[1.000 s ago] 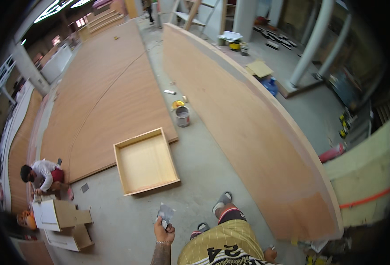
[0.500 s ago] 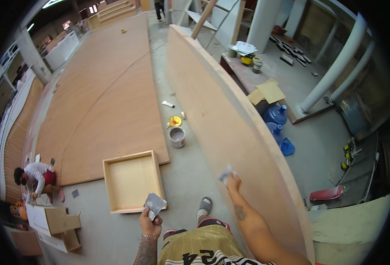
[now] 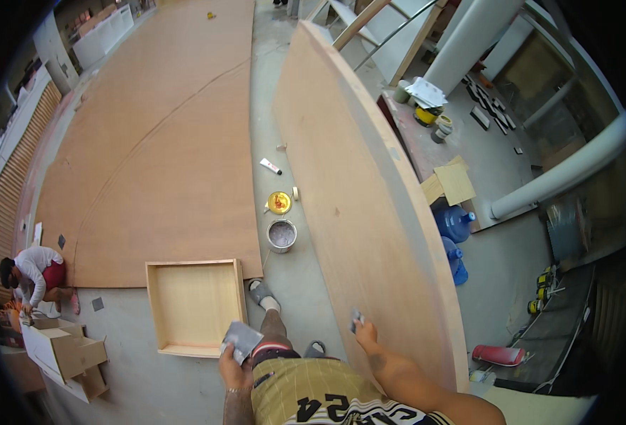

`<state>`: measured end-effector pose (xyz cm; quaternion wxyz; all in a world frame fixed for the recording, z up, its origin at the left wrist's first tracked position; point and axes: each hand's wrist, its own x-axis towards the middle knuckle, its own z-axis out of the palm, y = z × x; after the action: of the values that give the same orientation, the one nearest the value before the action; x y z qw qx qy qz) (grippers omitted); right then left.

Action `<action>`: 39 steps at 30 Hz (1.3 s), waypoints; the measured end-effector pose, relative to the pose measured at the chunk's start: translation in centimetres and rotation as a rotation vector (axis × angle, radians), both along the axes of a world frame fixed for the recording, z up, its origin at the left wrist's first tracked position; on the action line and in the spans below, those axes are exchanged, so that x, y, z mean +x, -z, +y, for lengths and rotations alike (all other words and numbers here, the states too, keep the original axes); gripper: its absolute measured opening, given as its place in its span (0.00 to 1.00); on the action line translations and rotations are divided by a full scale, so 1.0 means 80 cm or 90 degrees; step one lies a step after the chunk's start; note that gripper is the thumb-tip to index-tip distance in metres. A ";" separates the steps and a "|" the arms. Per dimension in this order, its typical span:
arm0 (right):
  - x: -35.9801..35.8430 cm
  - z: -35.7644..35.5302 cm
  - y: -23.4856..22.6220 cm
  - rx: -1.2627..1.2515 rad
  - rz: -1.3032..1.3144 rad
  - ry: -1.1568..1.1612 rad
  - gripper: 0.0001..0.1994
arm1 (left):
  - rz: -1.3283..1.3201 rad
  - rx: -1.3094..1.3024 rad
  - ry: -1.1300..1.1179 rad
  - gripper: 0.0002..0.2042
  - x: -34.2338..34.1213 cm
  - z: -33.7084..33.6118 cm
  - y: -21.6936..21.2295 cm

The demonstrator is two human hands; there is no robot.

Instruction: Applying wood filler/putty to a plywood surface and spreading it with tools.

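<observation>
In my left hand (image 3: 235,370) is a flat grey metal plate (image 3: 243,340), tilted and smeared with what looks like filler. My right hand (image 3: 366,334) is closed on a small grey scraper (image 3: 356,320), its blade mostly hidden by the fingers. The scraper is over the lower part of a long plywood panel (image 3: 370,234) that stands on edge at my right; whether it touches the wood I cannot tell. Grey filler streaks run beside the panel's curved pale rim (image 3: 406,170).
A shallow wooden tray (image 3: 240,297) lies left of my foot. Ahead on the floor are an open can (image 3: 282,236), a yellow lid (image 3: 279,203) and a tube (image 3: 270,166). Large plywood sheets (image 3: 164,156) cover the left floor. A co-worker (image 3: 38,273) crouches far left; blue water jugs (image 3: 454,225) stand beyond the panel.
My left foot has come into view beside the tray as I stepped. My right hand has moved lower along the panel and its scraper has turned. The plate stays in my left hand.
</observation>
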<state>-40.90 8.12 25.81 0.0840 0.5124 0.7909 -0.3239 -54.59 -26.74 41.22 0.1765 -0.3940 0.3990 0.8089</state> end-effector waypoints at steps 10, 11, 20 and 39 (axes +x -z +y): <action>-0.213 0.027 -0.050 0.042 0.193 -0.247 0.13 | -0.033 -0.030 0.050 0.12 -0.273 0.074 0.164; -0.243 0.048 -0.028 0.085 0.196 -0.287 0.13 | -0.063 -0.009 0.048 0.13 -0.293 0.093 0.180; -0.561 0.044 0.158 -0.004 0.208 -0.675 0.14 | -0.292 0.038 -0.035 0.13 -0.274 0.131 0.252; -0.687 -0.003 0.516 0.149 -0.260 -1.291 0.12 | -0.380 0.026 -0.248 0.16 -0.260 0.228 0.416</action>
<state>-95.83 7.85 -15.43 0.3990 -0.3430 0.8475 0.0703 -75.42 -8.46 7.91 0.1358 -0.6781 0.2314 0.6843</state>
